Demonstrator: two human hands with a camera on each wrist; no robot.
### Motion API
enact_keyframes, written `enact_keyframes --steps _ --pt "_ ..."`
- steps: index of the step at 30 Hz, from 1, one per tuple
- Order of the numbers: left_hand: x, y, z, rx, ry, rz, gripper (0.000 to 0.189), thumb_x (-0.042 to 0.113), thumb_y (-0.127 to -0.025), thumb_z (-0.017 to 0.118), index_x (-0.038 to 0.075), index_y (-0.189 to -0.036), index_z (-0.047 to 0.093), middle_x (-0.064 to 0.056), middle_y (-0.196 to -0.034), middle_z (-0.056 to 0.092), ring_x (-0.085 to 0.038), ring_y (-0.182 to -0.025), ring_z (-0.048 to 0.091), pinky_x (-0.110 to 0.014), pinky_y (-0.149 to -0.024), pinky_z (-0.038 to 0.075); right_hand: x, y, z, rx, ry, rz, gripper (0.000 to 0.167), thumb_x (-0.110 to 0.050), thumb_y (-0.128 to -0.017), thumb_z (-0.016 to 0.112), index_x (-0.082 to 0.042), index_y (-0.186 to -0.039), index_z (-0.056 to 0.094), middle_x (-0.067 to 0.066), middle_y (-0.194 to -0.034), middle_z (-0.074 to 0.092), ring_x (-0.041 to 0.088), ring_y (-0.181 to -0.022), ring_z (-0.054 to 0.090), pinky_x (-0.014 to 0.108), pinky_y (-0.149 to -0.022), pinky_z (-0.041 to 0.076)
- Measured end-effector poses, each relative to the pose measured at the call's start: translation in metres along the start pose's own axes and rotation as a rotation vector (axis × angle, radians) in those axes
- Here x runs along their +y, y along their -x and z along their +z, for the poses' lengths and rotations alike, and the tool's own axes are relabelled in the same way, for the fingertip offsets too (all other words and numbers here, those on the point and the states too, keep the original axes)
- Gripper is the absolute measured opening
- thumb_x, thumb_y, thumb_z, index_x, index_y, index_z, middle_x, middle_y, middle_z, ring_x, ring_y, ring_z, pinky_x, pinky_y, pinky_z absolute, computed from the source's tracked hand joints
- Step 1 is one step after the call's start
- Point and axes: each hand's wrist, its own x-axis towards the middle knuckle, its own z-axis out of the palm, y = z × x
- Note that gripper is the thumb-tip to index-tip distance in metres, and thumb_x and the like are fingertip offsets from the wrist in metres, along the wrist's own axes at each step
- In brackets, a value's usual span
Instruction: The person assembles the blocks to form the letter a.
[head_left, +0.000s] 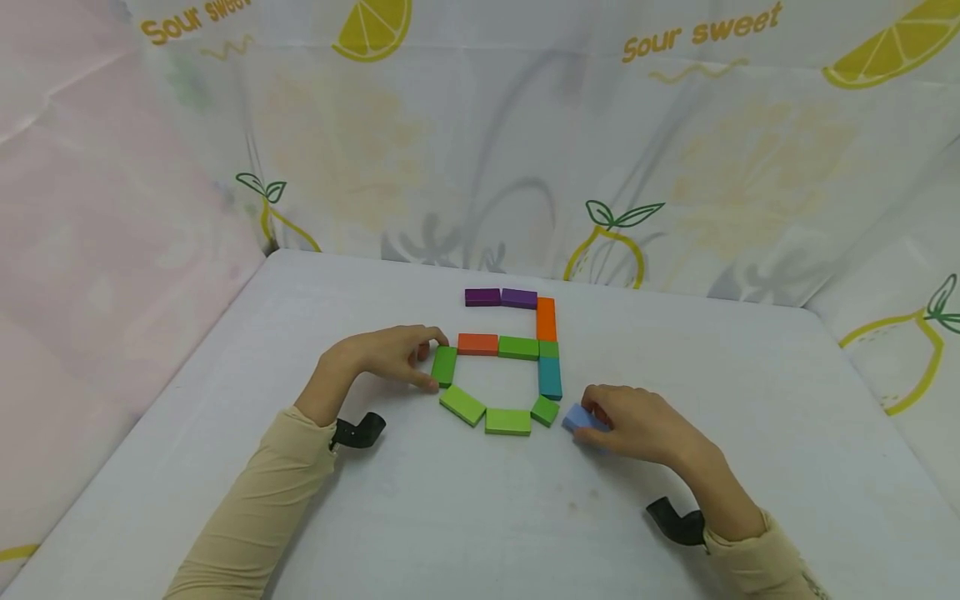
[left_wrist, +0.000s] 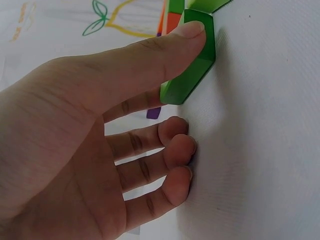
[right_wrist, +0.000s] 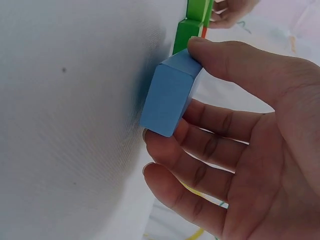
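My left hand (head_left: 390,354) pinches a green block (head_left: 444,367) on the left side of a block outline, the thumb at its near end and the index finger at its far end. In the left wrist view the thumb presses that green block (left_wrist: 192,75) while the other fingertips rest near the tabletop. A light blue block (head_left: 582,418) sits between the thumb and fingers of my right hand (head_left: 637,423), just right of the outline's small green block (head_left: 545,410). The right wrist view shows the light blue block (right_wrist: 167,97) tilted, close to the cloth.
Two purple blocks (head_left: 501,297), an orange block (head_left: 547,319), a red-orange block (head_left: 477,344), a teal block (head_left: 550,378) and several green blocks (head_left: 507,422) form the outline. Black curved wrist mounts (head_left: 360,431) project beside both wrists. Patterned cloth (head_left: 480,125) hangs behind the white table (head_left: 465,517).
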Motion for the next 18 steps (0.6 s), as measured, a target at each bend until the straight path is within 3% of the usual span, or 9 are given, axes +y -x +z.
enact_keyframes --steps 18 --pt "-0.0013 -0.0002 0.0 0.006 0.006 0.005 0.06 0.04 -0.079 0.075 0.018 -0.128 0.048 -0.005 -0.103 0.054 -0.018 -0.093 0.049 -0.033 -0.084 0.042 -0.0029 -0.0017 0.0038 0.023 0.01 -0.016 0.026 -0.035 -0.082 0.071 -0.015 -0.096 0.062 -0.009 -0.071 0.05 0.005 -0.063 0.043 0.02 -0.055 0.036"
